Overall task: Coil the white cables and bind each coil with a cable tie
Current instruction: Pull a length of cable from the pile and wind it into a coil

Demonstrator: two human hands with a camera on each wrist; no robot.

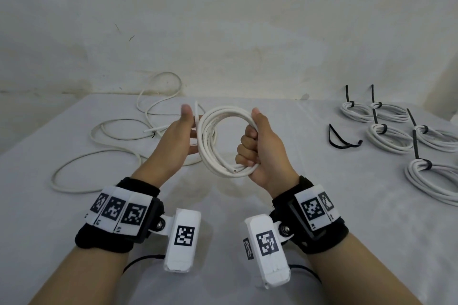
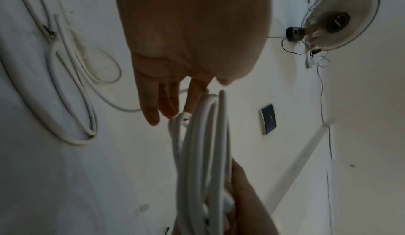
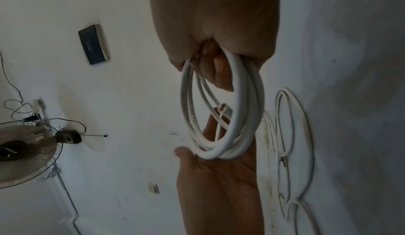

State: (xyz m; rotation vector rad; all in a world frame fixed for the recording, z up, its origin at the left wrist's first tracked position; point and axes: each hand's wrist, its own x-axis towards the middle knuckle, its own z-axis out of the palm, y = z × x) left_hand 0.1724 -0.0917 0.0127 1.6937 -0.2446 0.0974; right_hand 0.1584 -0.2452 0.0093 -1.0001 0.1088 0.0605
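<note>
A coil of white cable [image 1: 207,141] hangs upright above the table between my hands. My right hand [image 1: 250,136] grips its right side in a fist, thumb on top, and one cut end pokes out below the fingers. My left hand [image 1: 189,131] is held flat with straight fingers and raised thumb against the coil's left side. The right wrist view shows the coil [image 3: 241,117] leaving my right fist [image 3: 214,48] and resting on the left palm [image 3: 219,178]. In the left wrist view, straight fingers [image 2: 151,114] meet the coil [image 2: 203,152]. A loose black cable tie [image 1: 343,142] lies to the right.
Loose white cables [image 1: 116,153] sprawl over the left of the white table [image 1: 223,205], one loop [image 1: 158,96] against the back wall. Several coils bound with black ties [image 1: 386,136] lie at the right. A fan [image 2: 337,18] hangs on the wall.
</note>
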